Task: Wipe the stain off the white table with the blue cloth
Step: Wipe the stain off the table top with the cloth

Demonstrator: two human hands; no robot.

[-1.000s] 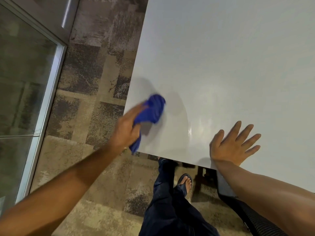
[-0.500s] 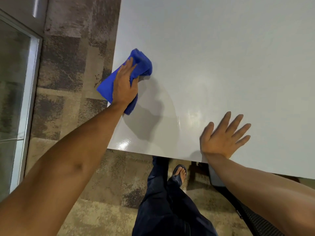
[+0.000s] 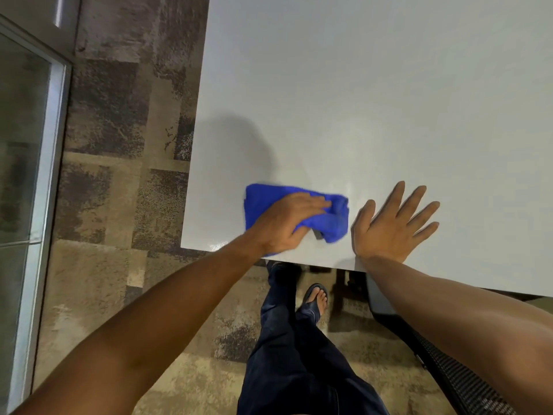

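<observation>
The left hand (image 3: 288, 221) presses the blue cloth (image 3: 326, 221) flat on the white table (image 3: 374, 100) near its front edge, fingers mostly straight with the thumb tucked round a fold. The right hand (image 3: 392, 224) lies beside it, just clear of the cloth, palm down and fingers spread, holding nothing. No stain is visible, so a patch could be missed. The cloth is bunched — soft, plush-looking fabric — and could slide off the near edge under a hard stroke. The tabletop looks smooth, glossy and hard, with a squared corner above mottled carpet (image 3: 125, 175).
</observation>
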